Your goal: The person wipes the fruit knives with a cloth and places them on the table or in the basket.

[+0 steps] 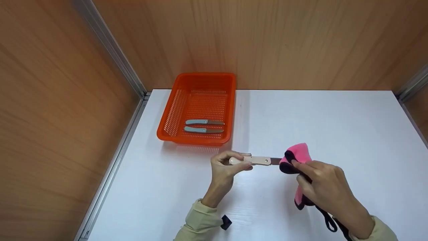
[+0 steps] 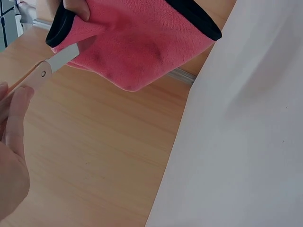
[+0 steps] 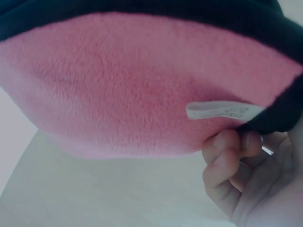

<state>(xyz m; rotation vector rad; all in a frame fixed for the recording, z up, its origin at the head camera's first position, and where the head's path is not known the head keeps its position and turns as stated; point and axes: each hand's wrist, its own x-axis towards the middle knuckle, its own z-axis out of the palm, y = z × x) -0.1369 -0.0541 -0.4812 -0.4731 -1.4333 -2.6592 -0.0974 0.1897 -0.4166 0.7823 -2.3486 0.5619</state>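
My left hand (image 1: pixel 223 172) pinches a small knife by its cream handle (image 1: pixel 261 160), the blade pointing right. A pink cloth with black edging (image 1: pixel 302 152) is folded around the blade's outer end, so the tip is hidden. My right hand (image 1: pixel 329 182) grips that cloth, fingers and thumb pressing it over the blade. In the left wrist view the bare part of the blade (image 2: pixel 64 56) enters a fold of the pink fabric. The right wrist view shows the cloth hanging broad, with a white tag (image 3: pixel 225 110) near the curled fingers (image 3: pixel 222 161).
An orange perforated basket (image 1: pixel 230 110) stands at the back left of the white table (image 1: pixel 334 120). Two knives with grey-blue handles (image 1: pixel 196 122) lie side by side in its near end. Wood-grain panels (image 1: pixel 267 43) rise behind and at the left.
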